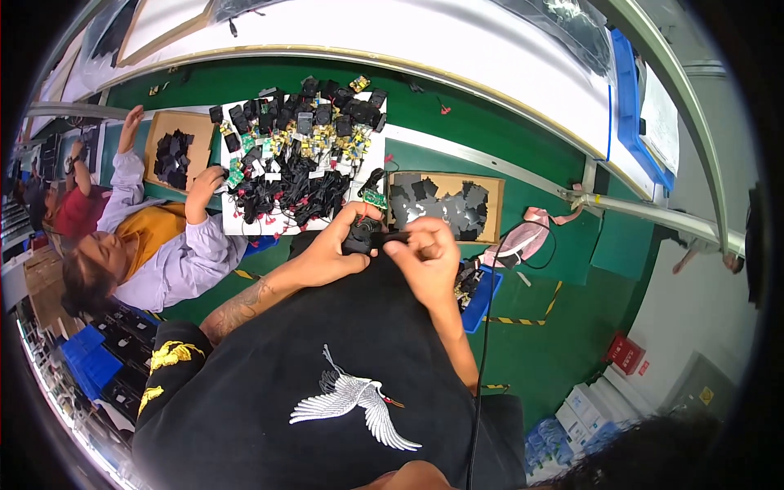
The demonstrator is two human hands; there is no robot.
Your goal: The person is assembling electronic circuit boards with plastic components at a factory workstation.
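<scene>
In front of my chest, my left hand (pixel 341 247) is closed round a black plastic adapter housing (pixel 359 240). A small green circuit board (pixel 374 198) shows just above its fingertips, close to the housing; whether the two are joined I cannot tell. My right hand (pixel 429 257) pinches a thin black piece (pixel 394 237) between thumb and forefinger, right against the housing; its kind is not clear. Behind my right hand a cardboard tray (pixel 495 214) holds dark grey sheet pieces (pixel 447 208). To the left of it, a white board (pixel 233 222) carries a heap of black housings, circuit boards and cables (pixel 298 192).
A co-worker (pixel 167 253) sits at my left, one hand at the heap's edge. Beside that person is another cardboard tray (pixel 204 155) of black pieces. A blue bin (pixel 482 306), pink cloth (pixel 523 237) and a hanging black cable (pixel 483 351) are at my right. A shelf (pixel 351 37) spans the far side.
</scene>
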